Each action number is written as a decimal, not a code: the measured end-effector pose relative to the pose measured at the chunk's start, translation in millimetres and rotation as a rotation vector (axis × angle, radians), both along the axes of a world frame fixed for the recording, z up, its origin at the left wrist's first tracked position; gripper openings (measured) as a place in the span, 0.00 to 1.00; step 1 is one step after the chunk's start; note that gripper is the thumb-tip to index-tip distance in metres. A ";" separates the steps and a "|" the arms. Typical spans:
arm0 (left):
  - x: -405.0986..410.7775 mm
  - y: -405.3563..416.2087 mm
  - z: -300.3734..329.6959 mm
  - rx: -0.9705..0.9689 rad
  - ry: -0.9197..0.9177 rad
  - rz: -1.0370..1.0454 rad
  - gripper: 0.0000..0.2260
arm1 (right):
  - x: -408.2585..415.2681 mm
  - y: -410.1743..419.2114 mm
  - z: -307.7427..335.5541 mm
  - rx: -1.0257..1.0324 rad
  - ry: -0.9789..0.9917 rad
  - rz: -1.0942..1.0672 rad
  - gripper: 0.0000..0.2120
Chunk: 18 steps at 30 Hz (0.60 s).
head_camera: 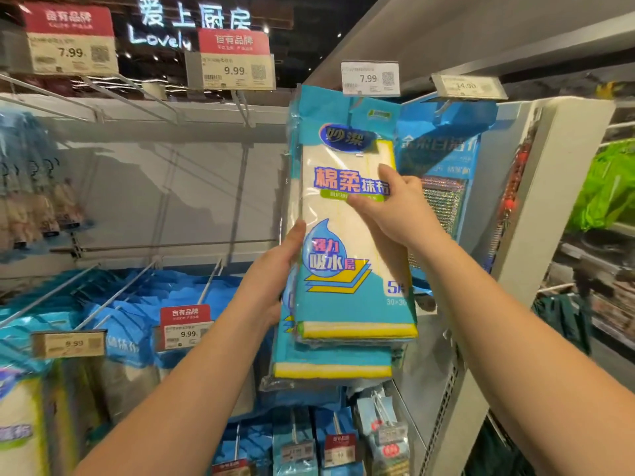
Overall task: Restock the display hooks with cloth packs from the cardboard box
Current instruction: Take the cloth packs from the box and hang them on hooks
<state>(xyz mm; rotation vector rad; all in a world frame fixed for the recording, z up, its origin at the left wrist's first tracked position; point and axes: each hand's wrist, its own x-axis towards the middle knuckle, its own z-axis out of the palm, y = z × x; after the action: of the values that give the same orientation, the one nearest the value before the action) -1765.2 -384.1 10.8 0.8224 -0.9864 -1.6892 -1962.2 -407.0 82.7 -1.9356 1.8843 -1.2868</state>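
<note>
Gripping the cloth packs [343, 235] — left hand [278, 276] at the edge, right hand [395, 207] pinching the front.

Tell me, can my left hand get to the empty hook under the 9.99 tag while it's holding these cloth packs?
Probably not yet. The left hand grips the edge of the cloth packs, as does the right hand. The bare hook under the 9.99 tag has nothing in front of it, so freeing that hand should open the way.

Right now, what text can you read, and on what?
"妙潔", "棉柔抹布", "吸水层": teal plastic cloth pack held in both hands.
"7.99": white hook tag above it.
"自有品牌", "9.99": red-topped tag.
"自有品牌", "7.99": red-topped tag far left.
"爱上厨房", "Lovely": lit ceiling sign.
Small print: blurred.
</note>
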 end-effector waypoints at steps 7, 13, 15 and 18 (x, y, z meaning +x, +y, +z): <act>70.1 8.4 -38.3 -0.053 -0.117 0.256 0.21 | -0.1 -15.7 -8.5 0.008 -0.022 -0.001 0.42; 117.6 27.0 -51.6 -0.069 -0.169 0.413 0.11 | 12.3 -40.9 -26.7 -0.081 -0.063 -0.047 0.44; 125.7 32.1 -53.2 -0.060 -0.139 0.411 0.10 | 15.4 -49.3 -32.3 -0.115 -0.055 -0.090 0.44; 127.5 37.5 -54.1 -0.049 -0.089 0.376 0.10 | 19.0 -60.1 -37.7 -0.126 -0.031 -0.120 0.43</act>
<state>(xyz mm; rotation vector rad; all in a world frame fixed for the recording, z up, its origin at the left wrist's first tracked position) -1637.7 -346.5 -43.3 0.9894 -0.8658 -1.3126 -1943.2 -467.1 45.0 -1.8733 1.9766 -1.4949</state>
